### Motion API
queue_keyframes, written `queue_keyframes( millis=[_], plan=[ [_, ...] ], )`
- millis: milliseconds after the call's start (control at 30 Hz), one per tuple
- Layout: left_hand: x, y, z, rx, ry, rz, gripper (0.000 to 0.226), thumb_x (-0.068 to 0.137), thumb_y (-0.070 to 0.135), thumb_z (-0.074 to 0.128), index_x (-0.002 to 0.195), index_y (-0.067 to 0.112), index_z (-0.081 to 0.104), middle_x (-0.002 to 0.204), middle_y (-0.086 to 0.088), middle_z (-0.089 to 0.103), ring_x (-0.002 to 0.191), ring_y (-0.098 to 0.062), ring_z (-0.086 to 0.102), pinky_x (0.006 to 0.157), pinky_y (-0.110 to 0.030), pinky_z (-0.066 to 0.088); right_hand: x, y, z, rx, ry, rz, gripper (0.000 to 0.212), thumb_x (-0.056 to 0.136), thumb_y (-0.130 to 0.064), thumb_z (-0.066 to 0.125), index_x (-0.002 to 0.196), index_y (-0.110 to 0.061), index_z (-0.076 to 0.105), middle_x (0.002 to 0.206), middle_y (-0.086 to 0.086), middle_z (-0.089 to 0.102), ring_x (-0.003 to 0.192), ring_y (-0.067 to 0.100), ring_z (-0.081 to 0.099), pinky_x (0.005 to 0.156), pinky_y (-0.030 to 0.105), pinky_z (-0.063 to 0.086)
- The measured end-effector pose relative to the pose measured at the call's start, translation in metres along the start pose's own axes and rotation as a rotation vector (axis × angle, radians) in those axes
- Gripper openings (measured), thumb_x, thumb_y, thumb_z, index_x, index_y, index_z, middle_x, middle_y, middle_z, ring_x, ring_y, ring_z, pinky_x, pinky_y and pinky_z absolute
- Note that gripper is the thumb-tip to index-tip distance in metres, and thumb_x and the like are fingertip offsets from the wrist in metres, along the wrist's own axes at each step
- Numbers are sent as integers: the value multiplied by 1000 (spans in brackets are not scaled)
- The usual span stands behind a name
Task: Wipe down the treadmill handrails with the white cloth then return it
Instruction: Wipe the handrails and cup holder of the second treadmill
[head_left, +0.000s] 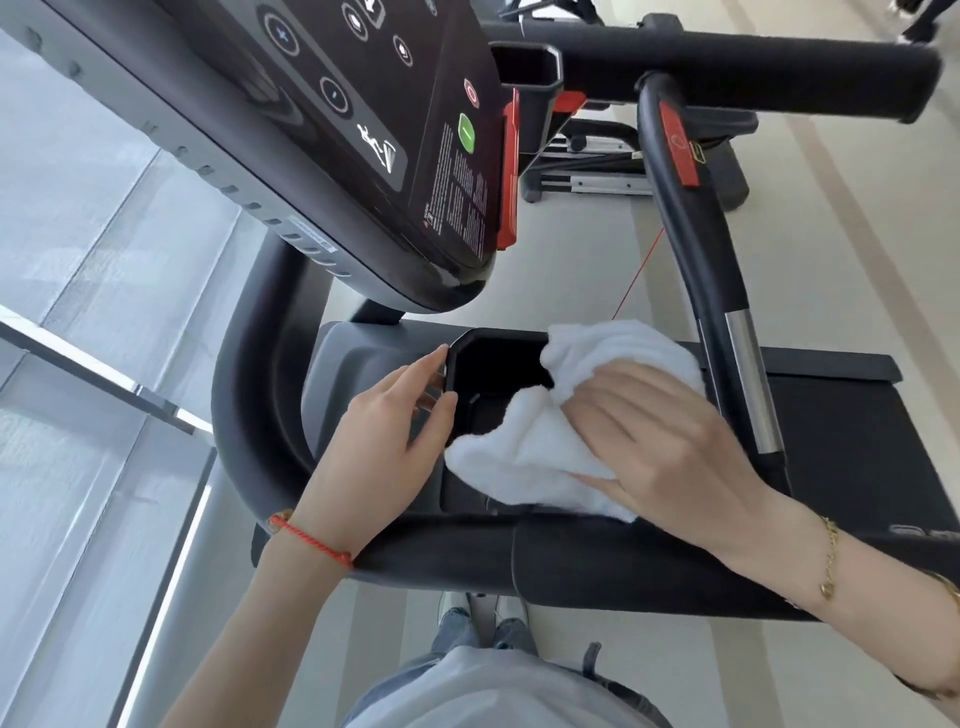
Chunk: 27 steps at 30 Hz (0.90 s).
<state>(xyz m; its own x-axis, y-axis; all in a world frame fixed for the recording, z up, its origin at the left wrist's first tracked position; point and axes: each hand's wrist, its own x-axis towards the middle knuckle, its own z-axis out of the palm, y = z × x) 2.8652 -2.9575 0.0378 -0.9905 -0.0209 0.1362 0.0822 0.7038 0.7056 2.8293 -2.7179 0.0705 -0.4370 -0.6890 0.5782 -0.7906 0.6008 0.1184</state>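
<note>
the left hand (387, 431) lies with fingers straight and slightly spread, fingertips touching the rim of a dark recessed tray (493, 382) in the treadmill's grey housing; it grasps nothing. a red cord bracelet (311, 538) circles its wrist, which crosses over the padded black handrail (467, 561) running below both hands. further left of that hand the rail bends into a curved black upright (249, 395), and beyond that lies pale floor with a metal strip (104, 374). above the left hand hangs the tilted console (363, 130), with a green button (467, 134) and a red clip (511, 171) at its edge.

just right of the left hand, the white cloth (524, 457) is bunched over the right side of the tray, partly covering its opening. the right hand (670, 441) rests on top of the cloth, fingers extended and pressing it down rather than curled round it (the thumb runs along the cloth's lower edge). a gold chain bracelet (831, 561) hangs at that wrist.

close to the right of that hand a black and chrome grip bar (737, 338) rises, carrying a red tag (678, 150), and a thin red cord (636, 275) runs down toward the cloth. behind the right hand lies the black treadmill belt (857, 441); far above it, another padded rail (753, 62).
</note>
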Motion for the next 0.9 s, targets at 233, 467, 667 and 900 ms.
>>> queue_keyframes(
  millis=[233,467,667,900],
  plan=[
    [0,-1,-1,30,-1,41,41,97,37,48,136,25,54,103,17,62,91,4,61,83,-7,43,30,21,4,-93,117,173,36,92,-34,67,96,2,70,96,12,72,97,29,69,97,35,48],
    [0,-3,1,19,11,35,47,96,38,48,141,25,51,104,16,62,90,1,62,83,1,36,57,28,41,323,-579,367,50,92,-54,52,126,-17,44,115,0,56,101,22,53,77,37,43],
    [1,-3,2,-4,18,32,44,95,35,50,138,27,53,102,18,63,92,4,62,83,-2,39,63,25,54,216,-554,345,37,95,-46,51,111,-14,45,95,0,56,79,26,54,59,35,30],
    [1,-2,3,-14,33,23,45,96,29,54,140,21,53,104,15,62,91,0,64,87,-14,47,41,41,43,347,-608,543,31,94,-44,54,95,-18,37,71,-7,43,61,12,44,48,29,25]
  ],
)
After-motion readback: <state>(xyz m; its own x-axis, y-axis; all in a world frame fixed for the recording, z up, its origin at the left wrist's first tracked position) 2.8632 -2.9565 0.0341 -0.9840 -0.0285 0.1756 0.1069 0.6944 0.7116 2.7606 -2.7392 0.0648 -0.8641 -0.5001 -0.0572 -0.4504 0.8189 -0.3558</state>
